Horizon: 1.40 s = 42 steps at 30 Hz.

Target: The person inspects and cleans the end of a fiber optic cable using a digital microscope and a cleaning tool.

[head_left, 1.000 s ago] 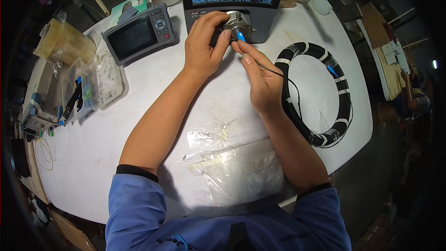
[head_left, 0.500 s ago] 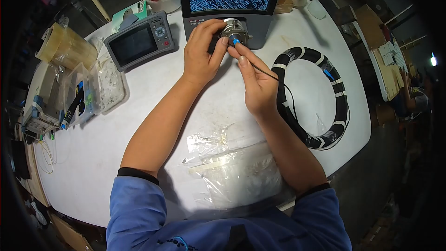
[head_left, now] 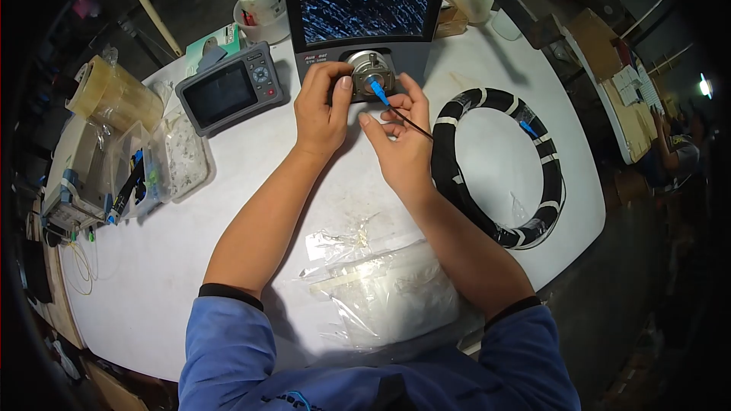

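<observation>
— Left hand (head_left: 320, 116)?
— Fingers resting curled beside the metal fixture (head_left: 362, 74); hold unclear.
— Between both hands' fingers?
— Blue connector (head_left: 378, 90), sitting at the fixture; probably light, rigid; its boot (head_left: 384, 99) is suiting a pinch.
— Right hand (head_left: 405, 144)?
— Standing parted, gripping nothing.

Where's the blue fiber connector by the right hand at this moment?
In the head view, the blue fiber connector is near upper centre, at the front of the metal fixture below the screen, between the left hand and right hand.
</observation>
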Each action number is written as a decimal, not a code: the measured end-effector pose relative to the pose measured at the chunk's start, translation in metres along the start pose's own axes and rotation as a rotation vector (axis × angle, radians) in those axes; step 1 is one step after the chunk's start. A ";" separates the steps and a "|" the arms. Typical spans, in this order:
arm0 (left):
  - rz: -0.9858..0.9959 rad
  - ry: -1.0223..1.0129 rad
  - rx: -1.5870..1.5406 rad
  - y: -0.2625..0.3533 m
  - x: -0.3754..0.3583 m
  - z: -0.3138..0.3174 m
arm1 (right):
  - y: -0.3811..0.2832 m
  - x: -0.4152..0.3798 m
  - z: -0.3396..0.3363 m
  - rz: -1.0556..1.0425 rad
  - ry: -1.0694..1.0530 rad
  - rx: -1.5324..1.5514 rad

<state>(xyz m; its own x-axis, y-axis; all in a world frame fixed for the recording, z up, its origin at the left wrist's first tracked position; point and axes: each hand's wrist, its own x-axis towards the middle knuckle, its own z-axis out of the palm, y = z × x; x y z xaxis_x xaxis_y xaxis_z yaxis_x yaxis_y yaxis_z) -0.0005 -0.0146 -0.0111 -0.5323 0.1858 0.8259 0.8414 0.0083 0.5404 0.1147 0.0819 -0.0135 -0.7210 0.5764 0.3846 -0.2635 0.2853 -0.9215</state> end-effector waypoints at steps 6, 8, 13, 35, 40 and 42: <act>-0.715 -0.212 -0.361 -0.006 -0.004 -0.003 | 0.009 0.027 0.022 -0.110 0.128 -0.125; -0.778 -0.246 -0.449 -0.009 -0.001 -0.004 | 0.008 0.035 0.030 -0.189 0.148 -0.198; -0.982 -0.339 -0.527 -0.006 0.006 -0.007 | 0.005 0.046 0.041 -0.207 0.242 -0.316; -1.215 -0.366 -1.232 -0.004 0.003 0.002 | 0.013 0.045 0.038 -0.316 0.271 -0.313; -1.229 -0.379 -1.271 -0.007 0.002 0.000 | 0.010 0.044 0.037 -0.277 0.236 -0.275; -1.236 -0.374 -1.270 -0.008 0.001 0.000 | 0.010 0.044 0.037 -0.265 0.236 -0.269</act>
<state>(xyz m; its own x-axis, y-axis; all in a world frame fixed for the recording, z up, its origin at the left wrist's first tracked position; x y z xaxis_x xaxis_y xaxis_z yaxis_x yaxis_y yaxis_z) -0.0080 -0.0143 -0.0142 -0.5300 0.8440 -0.0824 -0.6514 -0.3430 0.6768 0.0568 0.0817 -0.0082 -0.4772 0.6064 0.6361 -0.2210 0.6178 -0.7547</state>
